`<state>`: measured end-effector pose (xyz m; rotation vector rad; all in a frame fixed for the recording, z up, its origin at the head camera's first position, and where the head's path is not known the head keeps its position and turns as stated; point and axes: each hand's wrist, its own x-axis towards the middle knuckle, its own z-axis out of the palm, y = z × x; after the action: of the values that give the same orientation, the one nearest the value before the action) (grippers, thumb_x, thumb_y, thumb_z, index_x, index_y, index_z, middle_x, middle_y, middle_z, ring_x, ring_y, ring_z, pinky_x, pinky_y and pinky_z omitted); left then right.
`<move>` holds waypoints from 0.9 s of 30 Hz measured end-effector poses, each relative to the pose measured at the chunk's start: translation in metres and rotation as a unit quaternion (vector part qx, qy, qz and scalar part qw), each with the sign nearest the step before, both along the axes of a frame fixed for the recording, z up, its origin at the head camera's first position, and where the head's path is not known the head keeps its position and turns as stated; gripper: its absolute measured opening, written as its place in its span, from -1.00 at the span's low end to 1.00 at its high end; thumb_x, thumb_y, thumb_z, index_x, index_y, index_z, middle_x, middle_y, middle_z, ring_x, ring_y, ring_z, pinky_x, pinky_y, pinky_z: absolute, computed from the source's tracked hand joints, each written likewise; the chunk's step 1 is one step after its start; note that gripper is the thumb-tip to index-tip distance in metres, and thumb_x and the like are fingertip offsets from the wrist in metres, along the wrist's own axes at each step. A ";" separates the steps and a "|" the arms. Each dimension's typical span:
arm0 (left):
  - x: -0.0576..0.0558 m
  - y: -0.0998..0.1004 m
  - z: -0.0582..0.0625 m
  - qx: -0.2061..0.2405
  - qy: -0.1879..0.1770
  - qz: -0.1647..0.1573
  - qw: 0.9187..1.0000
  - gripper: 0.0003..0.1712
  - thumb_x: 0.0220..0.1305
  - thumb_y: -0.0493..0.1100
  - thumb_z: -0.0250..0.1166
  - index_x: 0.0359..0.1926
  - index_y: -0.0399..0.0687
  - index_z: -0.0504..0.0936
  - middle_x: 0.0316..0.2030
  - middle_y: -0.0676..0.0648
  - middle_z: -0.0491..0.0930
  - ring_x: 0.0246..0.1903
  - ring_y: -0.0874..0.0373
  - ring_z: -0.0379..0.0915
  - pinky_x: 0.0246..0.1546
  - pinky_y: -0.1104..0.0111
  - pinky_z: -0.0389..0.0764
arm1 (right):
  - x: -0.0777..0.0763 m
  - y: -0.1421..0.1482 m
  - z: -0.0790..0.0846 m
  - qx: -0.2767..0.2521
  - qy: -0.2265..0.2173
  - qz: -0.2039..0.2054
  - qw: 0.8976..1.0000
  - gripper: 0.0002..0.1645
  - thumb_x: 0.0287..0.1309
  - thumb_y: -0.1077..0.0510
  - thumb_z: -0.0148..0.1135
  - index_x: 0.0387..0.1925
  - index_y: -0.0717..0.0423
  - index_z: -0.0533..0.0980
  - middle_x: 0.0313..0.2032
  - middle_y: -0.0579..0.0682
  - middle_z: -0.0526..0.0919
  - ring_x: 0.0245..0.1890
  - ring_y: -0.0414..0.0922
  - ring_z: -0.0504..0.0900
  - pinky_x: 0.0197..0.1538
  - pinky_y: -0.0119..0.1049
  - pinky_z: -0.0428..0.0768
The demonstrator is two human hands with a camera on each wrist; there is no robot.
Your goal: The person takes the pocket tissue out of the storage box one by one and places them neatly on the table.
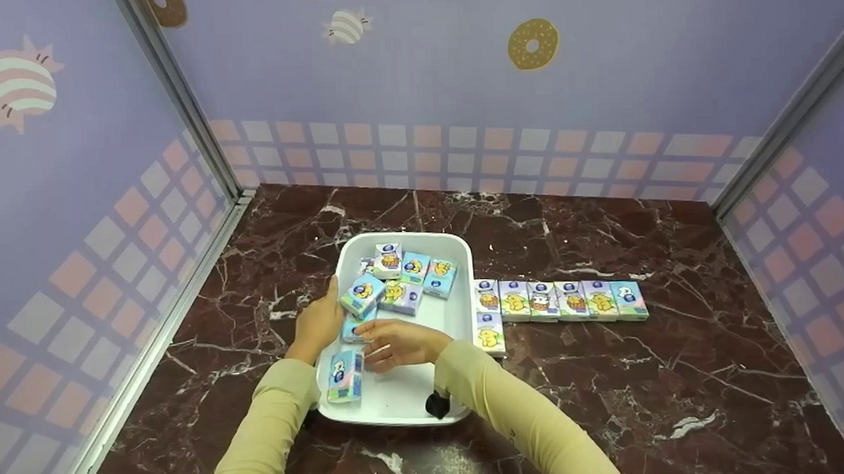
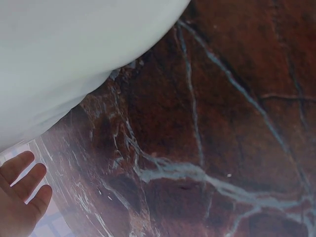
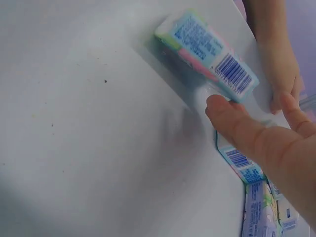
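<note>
A white tray [image 1: 419, 390] holds several small tissue packs with cartoon animals, most of them heaped at its far end. My left hand [image 1: 319, 325] rests at the tray's left rim; in the left wrist view, relaxed fingers [image 2: 30, 177] show beside the outer wall. Over the tray, my right hand [image 1: 402, 343] reaches leftward with loosely extended fingers and nothing gripped. Its fingertips are nearest a blue tissue pack [image 1: 355, 330], partly hidden by them. Another blue tissue pack [image 1: 345, 377] leans near the left wall, and its barcode side shows in the right wrist view.
Right of the tray, several tissue packs [image 1: 571, 298] lie side by side in a row on the dark marbled table [image 1: 614, 399]. One more tissue pack [image 1: 490, 332] lies below the row's left end. Purple patterned panels [image 1: 443, 72] enclose the table's back and sides.
</note>
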<state>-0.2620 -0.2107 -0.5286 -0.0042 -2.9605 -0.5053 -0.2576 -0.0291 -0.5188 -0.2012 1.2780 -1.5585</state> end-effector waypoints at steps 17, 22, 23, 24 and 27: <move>0.000 0.001 0.001 -0.003 -0.010 0.005 1.000 -0.41 0.25 -0.18 -0.13 0.30 -0.20 0.08 -0.37 -0.32 0.57 -0.51 -0.18 0.49 -0.45 0.01 0.45 | 0.006 -0.006 0.002 0.137 0.095 0.128 0.978 -0.57 0.15 0.07 0.00 0.07 0.06 0.36 -0.29 -0.07 0.51 -0.27 -0.11 0.49 -0.36 -0.25 0.43; 0.000 0.001 0.000 0.001 -0.007 0.004 1.000 -0.41 0.25 -0.17 -0.12 0.30 -0.20 0.09 -0.37 -0.31 0.57 -0.49 -0.20 0.50 -0.43 0.01 0.45 | 0.006 -0.007 0.003 0.171 0.136 0.095 0.971 -0.60 0.14 0.05 0.02 0.02 0.08 0.43 -0.25 -0.06 0.57 -0.10 0.00 0.54 -0.31 -0.22 0.44; 0.001 0.001 0.001 0.002 -0.005 0.004 1.000 -0.41 0.25 -0.17 -0.12 0.30 -0.20 0.09 -0.37 -0.31 0.57 -0.48 -0.20 0.50 -0.43 0.01 0.45 | 0.006 -0.007 0.003 0.177 0.146 0.086 0.969 -0.60 0.14 0.05 0.03 0.00 0.08 0.44 -0.23 -0.04 0.58 -0.09 0.01 0.54 -0.27 -0.18 0.46; 0.000 0.001 0.000 0.002 -0.004 0.002 1.000 -0.41 0.25 -0.18 -0.12 0.30 -0.20 0.10 -0.38 -0.31 0.57 -0.49 -0.19 0.49 -0.44 0.01 0.45 | 0.006 -0.007 0.004 0.183 0.158 0.076 0.967 -0.61 0.14 0.05 0.04 -0.01 0.09 0.45 -0.22 -0.04 0.58 -0.10 0.01 0.54 -0.23 -0.14 0.47; 0.001 0.000 0.000 0.002 0.000 0.003 1.000 -0.42 0.25 -0.19 -0.11 0.30 -0.19 0.11 -0.44 -0.29 0.56 -0.57 -0.14 0.45 -0.50 0.04 0.43 | 0.006 -0.007 0.005 0.203 0.205 0.046 0.956 -0.62 0.12 0.04 0.06 -0.04 0.10 0.48 -0.20 -0.04 0.57 -0.20 -0.04 0.56 -0.14 -0.04 0.49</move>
<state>-0.2614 -0.2103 -0.5282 0.0053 -2.9578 -0.5101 -0.2518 -0.0357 -0.5134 -0.3268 1.8580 -1.1740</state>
